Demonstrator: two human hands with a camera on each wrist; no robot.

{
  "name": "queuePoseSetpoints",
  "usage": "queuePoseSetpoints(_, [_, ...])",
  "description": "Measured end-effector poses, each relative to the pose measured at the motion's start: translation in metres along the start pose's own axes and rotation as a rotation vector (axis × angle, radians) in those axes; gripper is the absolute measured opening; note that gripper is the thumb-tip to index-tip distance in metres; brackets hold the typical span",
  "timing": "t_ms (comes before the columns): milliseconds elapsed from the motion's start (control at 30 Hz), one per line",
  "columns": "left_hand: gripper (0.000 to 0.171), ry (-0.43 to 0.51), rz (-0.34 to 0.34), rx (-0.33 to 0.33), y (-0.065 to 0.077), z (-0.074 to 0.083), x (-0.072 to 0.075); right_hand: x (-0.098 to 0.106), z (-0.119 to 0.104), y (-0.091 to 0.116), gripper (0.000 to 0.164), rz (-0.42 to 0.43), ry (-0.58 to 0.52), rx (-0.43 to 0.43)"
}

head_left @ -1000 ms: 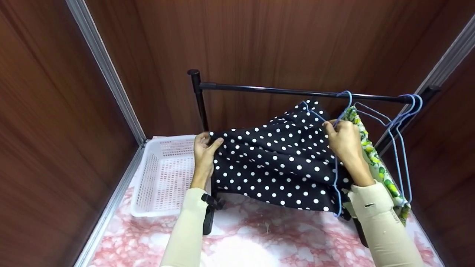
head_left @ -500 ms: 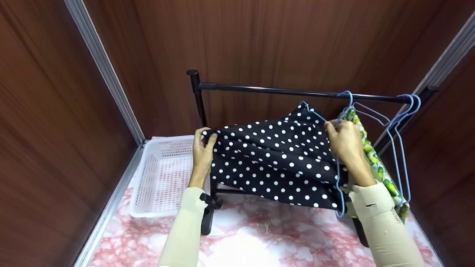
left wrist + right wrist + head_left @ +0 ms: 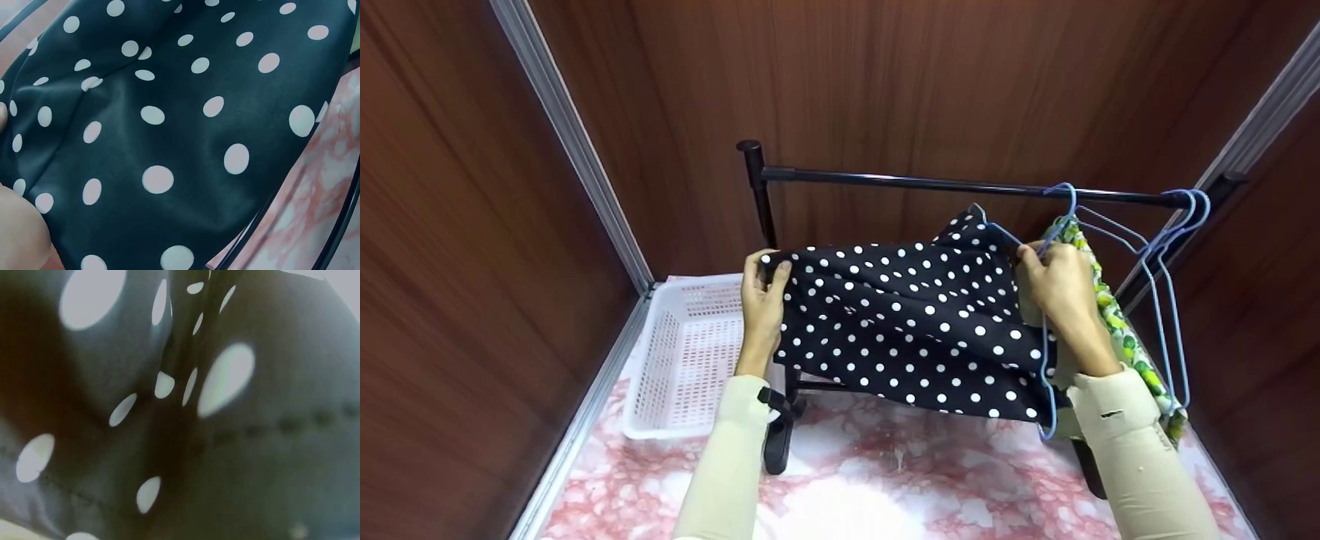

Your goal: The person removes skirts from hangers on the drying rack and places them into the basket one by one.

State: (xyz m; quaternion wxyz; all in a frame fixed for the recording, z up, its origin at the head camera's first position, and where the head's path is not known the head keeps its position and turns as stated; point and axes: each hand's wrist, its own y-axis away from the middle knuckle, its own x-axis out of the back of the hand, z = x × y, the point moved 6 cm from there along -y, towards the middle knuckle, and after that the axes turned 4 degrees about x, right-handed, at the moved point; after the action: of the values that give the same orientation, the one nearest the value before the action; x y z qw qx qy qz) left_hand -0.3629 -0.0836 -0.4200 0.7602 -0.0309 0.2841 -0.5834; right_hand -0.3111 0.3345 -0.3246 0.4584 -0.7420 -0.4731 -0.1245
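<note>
A black garment with white polka dots point(image 3: 900, 322) is stretched sideways below the rail; its exact kind cannot be told. My left hand point(image 3: 762, 300) pinches its left upper edge between thumb and fingers. My right hand point(image 3: 1059, 281) grips a blue clothes hanger point(image 3: 1045, 375) just under its hook, which loops over the black rail point(image 3: 900, 181). One hanger shoulder pokes out at the garment's top corner. In the left wrist view the dotted cloth point(image 3: 185, 129) spreads out, with part of the hand at the left edge. Blurred dotted cloth point(image 3: 225, 382) fills the right wrist view; no fingers show there.
A white perforated basket point(image 3: 636, 390) stands left of the rack's left post point(image 3: 763, 210). Right of my right hand hang a green-and-yellow lemon-print garment point(image 3: 1132, 352) and blue hangers point(image 3: 1162, 300). Brown panels surround the rack. The floor point(image 3: 930, 480) is red-and-white marbled.
My left hand has moved left and slightly up, drawing the dotted garment out straighter and flatter. The right hand stays at the hanger's neck.
</note>
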Motion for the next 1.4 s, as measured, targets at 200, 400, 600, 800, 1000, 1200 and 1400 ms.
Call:
queuePoseSetpoints(200, [0.021, 0.011, 0.034, 0.004, -0.004, 0.003, 0.009, 0.002, 0.001, 0.000, 0.026, 0.025, 0.011, 0.017])
queuePoseSetpoints(400, [0.020, 0.009, 0.043, 0.008, -0.006, 0.008, 0.014, 0.003, 0.003, 0.000, 0.027, 0.023, 0.008, 0.007])
queuePoseSetpoints(600, [0.020, 0.009, 0.090, 0.000, -0.012, 0.013, 0.026, 0.010, 0.006, -0.001, 0.030, 0.027, 0.022, -0.022])
queuePoseSetpoints(800, [0.019, 0.004, 0.068, 0.007, -0.014, 0.016, 0.026, 0.009, 0.007, -0.003, 0.032, 0.002, 0.013, -0.040])
queuePoseSetpoints(1000, [0.016, -0.002, 0.093, 0.070, -0.014, 0.015, 0.028, 0.005, 0.001, -0.003, 0.029, 0.013, 0.026, -0.028])
queuePoseSetpoints(1200, [0.029, -0.050, 0.112, 0.130, -0.015, 0.019, 0.033, 0.001, -0.006, -0.002, 0.029, 0.053, -0.013, 0.035])
queuePoseSetpoints(1400, [0.028, -0.034, 0.109, 0.124, -0.017, 0.028, 0.034, -0.005, -0.012, -0.001, 0.023, 0.064, -0.014, 0.068])
